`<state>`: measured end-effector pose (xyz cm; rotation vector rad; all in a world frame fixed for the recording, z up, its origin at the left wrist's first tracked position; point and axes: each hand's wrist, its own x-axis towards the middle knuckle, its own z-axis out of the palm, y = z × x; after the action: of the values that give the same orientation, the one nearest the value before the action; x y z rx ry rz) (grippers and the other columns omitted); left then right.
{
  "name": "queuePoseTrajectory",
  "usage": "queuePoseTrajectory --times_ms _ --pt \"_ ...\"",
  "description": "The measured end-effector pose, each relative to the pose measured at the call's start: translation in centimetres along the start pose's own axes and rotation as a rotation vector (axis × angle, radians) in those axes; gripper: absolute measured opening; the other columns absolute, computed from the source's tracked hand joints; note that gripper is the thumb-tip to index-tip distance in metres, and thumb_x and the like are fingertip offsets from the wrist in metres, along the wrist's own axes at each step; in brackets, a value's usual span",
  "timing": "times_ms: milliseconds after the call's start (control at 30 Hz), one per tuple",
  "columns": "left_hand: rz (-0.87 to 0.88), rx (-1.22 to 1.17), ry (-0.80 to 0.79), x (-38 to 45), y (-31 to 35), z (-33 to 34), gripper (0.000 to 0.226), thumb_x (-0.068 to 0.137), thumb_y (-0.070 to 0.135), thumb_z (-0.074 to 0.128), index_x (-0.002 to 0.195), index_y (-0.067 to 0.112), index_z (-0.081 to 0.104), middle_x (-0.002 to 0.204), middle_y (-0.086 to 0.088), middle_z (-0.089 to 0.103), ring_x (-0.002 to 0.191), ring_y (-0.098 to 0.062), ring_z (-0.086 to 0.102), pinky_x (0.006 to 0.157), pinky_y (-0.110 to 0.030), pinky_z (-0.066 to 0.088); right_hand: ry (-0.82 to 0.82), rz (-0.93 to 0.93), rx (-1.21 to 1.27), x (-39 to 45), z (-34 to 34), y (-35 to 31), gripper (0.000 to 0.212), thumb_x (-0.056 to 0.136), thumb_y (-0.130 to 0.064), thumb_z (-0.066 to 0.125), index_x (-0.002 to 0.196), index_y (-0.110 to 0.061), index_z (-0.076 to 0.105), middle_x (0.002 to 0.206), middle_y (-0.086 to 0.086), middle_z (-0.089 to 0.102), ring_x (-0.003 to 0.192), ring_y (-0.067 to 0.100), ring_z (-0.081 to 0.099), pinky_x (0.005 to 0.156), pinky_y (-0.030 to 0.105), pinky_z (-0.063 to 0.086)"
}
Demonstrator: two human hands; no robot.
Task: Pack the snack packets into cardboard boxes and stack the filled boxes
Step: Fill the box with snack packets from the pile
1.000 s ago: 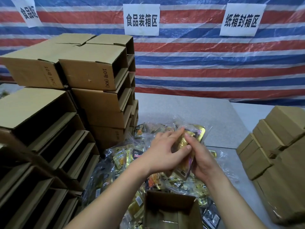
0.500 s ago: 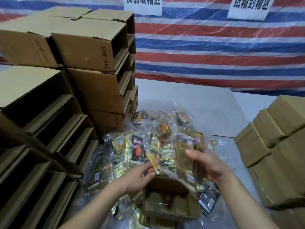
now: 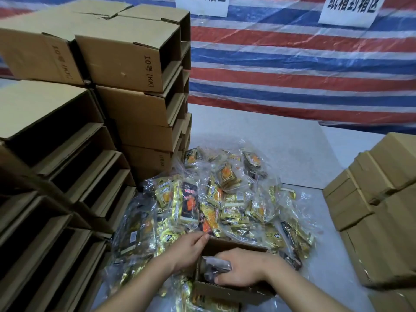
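At the counter's near edge, catalogued largest to smallest:

Counter [image 3: 258, 140]: grey surface; carries all items listed below.

Empty box stacks [image 3: 126, 64]: left side, open ends facing right, piled high and close against the packet heap. Risk: a nudge from the left forearm could topple a column onto the work area.

Filled box stack [image 3: 380, 210]: right side, closed boxes; its lower edge runs out of view. Risk: the next box set on it off-square could slide.

Snack packets [image 3: 213, 199]: loose heap in clear and gold wrap, centre, touching the far wall of the open box. Risk: slippery film; packets may slide off the counter's near edge or catch under the box.

Open box [image 3: 225, 289]: small, upright, directly before the person, mouth upward, its far flap standing against the heap. Risk: light and unanchored, so it may shift or tip under a downward push; overfilling would keep the flaps from closing.

Right hand [image 3: 243, 266]: palm down inside the box, fingers curled round a dark-wrapped packet [image 3: 216, 264], pressing it toward the bottom. Risk: wrapper snagging on the box wall.

Left hand [image 3: 191, 248]: at the box's left far corner, thumb and fingertips pinching the rim, apparently steadying it. Risk: losing that pinch leaves the box free to skid.
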<state>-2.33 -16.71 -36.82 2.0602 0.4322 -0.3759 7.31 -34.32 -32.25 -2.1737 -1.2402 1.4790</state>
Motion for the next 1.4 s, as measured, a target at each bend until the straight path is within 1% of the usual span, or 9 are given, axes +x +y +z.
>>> queuePoseTrajectory --times_ms 200,500,667,733,900,1100,1200,1300,1400 --pt "-0.008 -0.049 0.051 -0.1 -0.1 0.4 0.028 0.104 0.045 0.041 0.089 0.033 0.061 0.088 0.008 0.063 0.084 -0.009 0.058 0.073 -0.025 0.044 -0.009 0.259 -0.133 4.3 2.3 2.3 0.065 0.085 -0.061 0.06 0.134 -0.02 0.05 0.128 0.006 0.061 0.113 0.027 0.06 0.088 0.033 0.047" --pt "-0.036 -0.036 0.06 -0.3 -0.2 0.6 0.034 0.104 0.05 0.038 0.105 0.029 0.065 0.092 0.005 0.067 0.087 -0.013 0.063 0.079 -0.028 0.049 -0.02 0.27 0.056 4.1 2.3 3.3 0.092 0.081 -0.055 0.07 0.155 -0.018 0.031 0.152 0.0 0.045 0.134 0.018 0.048 0.111 0.031 0.04" --pt "-0.039 -0.035 0.057 -0.5 -0.2 0.8 0.031 0.104 0.051 0.036 0.1 0.034 0.062 0.088 0.007 0.065 0.078 -0.009 0.06 0.064 -0.024 0.044 0.099 0.199 0.081 1.4 0.5 2.8 0.031 0.097 -0.049 0.052 0.116 -0.03 0.066 0.102 -0.01 0.066 0.089 0.009 0.062 0.072 0.02 0.047" --pt "-0.042 -0.041 0.067 -0.4 -0.1 0.8 0.031 0.104 0.051 0.037 0.102 0.034 0.062 0.091 0.007 0.065 0.082 -0.009 0.061 0.066 -0.024 0.044 0.032 0.236 0.051 1.3 0.4 2.4 0.035 0.1 -0.045 0.044 0.107 -0.021 0.068 0.091 -0.005 0.067 0.075 0.01 0.057 0.07 0.026 0.045" --pt "-0.04 -0.015 0.051 -0.4 0.0 0.7 0.032 0.104 0.052 0.036 0.105 0.034 0.063 0.094 0.007 0.066 0.086 -0.008 0.062 0.07 -0.023 0.046 -0.108 0.363 -0.036 3.4 2.0 2.4 0.045 0.101 -0.039 0.037 0.127 -0.009 0.059 0.13 0.013 0.06 0.098 0.021 0.053 0.086 0.03 0.041" --pt "-0.02 0.007 0.057 -0.6 -0.1 0.4 0.036 0.104 0.051 0.037 0.111 0.028 0.063 0.1 0.005 0.067 0.091 -0.01 0.062 0.085 -0.031 0.052 -0.043 0.301 0.041 1.6 1.2 2.0 0.041 0.102 -0.044 0.038 0.126 -0.019 0.061 0.116 0.004 0.062 0.102 0.019 0.056 0.087 0.032 0.042" --pt "0.008 -0.02 0.064 -0.4 0.1 0.2 0.032 0.101 0.055 0.041 0.112 0.034 0.063 0.097 0.013 0.064 0.083 -0.003 0.06 0.07 -0.024 0.049 0.062 0.2 0.099 -0.7 0.1 1.5 0.033 0.098 -0.049 0.042 0.115 -0.031 0.065 0.102 -0.008 0.064 0.094 0.015 0.064 0.081 0.032 0.049" --pt "0.052 -0.012 0.194 0.6 0.4 -0.7 0.023 0.101 0.049 0.045 0.109 0.036 0.062 0.099 0.017 0.063 0.082 0.004 0.059 0.072 -0.016 0.048 0.221 0.104 0.194 -2.7 -1.1 1.0 0.024 0.099 -0.05 0.045 0.114 -0.044 0.062 0.099 -0.018 0.064 0.082 -0.003 0.06 0.071 0.02 0.046" --pt "0.014 0.066 0.463 2.7 0.9 -2.5 0.025 0.102 0.036 0.05 0.119 0.024 0.062 0.109 0.012 0.063 0.087 0.004 0.057 0.076 -0.012 0.047 0.415 0.055 0.311 -3.7 -2.1 0.9 0.015 0.102 -0.041 0.049 0.103 -0.051 0.06 0.107 -0.023 0.064 0.098 -0.003 0.062 0.086 0.021 0.052"
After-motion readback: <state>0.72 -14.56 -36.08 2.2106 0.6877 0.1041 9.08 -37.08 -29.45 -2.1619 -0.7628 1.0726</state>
